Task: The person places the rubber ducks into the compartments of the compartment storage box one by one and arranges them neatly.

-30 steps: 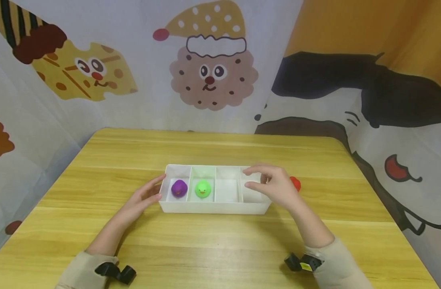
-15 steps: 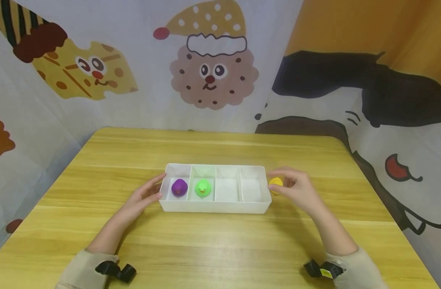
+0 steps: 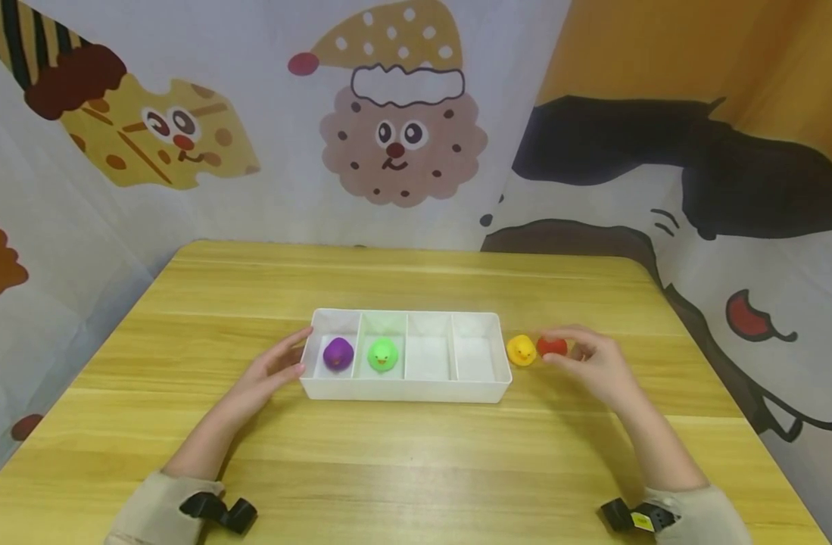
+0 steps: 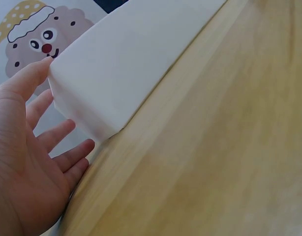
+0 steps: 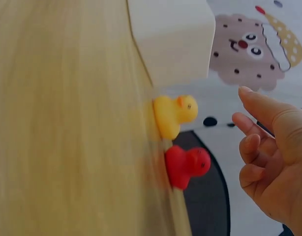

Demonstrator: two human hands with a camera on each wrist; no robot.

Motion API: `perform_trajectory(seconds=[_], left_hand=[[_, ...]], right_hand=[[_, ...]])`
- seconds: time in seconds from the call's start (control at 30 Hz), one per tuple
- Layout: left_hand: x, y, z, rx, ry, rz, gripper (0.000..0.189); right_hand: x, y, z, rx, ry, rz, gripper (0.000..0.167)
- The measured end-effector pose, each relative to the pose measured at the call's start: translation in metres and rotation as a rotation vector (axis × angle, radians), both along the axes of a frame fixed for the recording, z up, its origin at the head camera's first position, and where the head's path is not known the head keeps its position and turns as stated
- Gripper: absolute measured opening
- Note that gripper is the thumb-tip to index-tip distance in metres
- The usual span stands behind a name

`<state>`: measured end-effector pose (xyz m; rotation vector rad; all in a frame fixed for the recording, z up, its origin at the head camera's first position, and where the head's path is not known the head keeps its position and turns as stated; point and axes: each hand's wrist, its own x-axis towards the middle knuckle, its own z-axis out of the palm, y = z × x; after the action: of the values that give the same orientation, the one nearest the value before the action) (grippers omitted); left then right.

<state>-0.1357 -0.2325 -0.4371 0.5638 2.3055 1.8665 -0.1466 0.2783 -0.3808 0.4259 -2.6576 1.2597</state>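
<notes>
We see the right hand (image 3: 598,371) beyond the right end of the long white plastic four-compartment tray (image 3: 402,391), poised over the glossy red duck-shaped toy (image 5: 186,167). Its thumb and fingers are moderately parted and hold nothing: the right wrist view shows the toy apart from the fingertips. Half a second ago we had this hand at the smooth yellow duck-shaped toy (image 3: 521,350); now it has shifted farther right, leaving that toy in full view just beside the tray's right end. We take this to mean that the handling has passed from yellow to red, with both toys outside the tray. Between red and tray we have the yellow toy, directly in the way; whether the two toys touch, we cannot tell. At the tray's left end the left hand (image 3: 269,372) rests as before, thumb and fingers spread loosely against it. Inside, we find the round-looking purple toy (image 3: 338,354) in the leftmost compartment and the pale green duck-faced toy (image 3: 383,354) in the next one, neither moved. Under the tray lies the yellowish wood-grain table (image 3: 402,469), and behind it hangs the white cartoon-printed cloth (image 3: 272,212).
</notes>
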Motion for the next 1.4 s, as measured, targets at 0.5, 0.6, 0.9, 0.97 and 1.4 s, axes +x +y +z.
perform_trajectory(seconds=[0.5, 0.6, 0.9, 0.97, 1.4], left_hand=[[0.0, -0.001, 0.0, -0.022, 0.005, 0.009, 0.057], [-0.001, 0.0, 0.0, -0.029, 0.013, 0.012, 0.056], [0.0, -0.001, 0.0, -0.026, 0.0, 0.013, 0.056], [0.0, -0.001, 0.0, -0.022, -0.002, 0.011, 0.057], [0.0, -0.001, -0.001, -0.033, -0.005, 0.021, 0.057]], right_hand=[[-0.013, 0.034, -0.023, 0.074, -0.053, -0.034, 0.037], [-0.016, 0.037, -0.026, 0.081, -0.082, -0.031, 0.037], [-0.022, 0.039, -0.032, 0.058, -0.147, -0.018, 0.04], [-0.023, 0.039, -0.034, 0.052, -0.151, -0.016, 0.039], [-0.025, 0.04, -0.037, 0.02, -0.179, -0.036, 0.039]])
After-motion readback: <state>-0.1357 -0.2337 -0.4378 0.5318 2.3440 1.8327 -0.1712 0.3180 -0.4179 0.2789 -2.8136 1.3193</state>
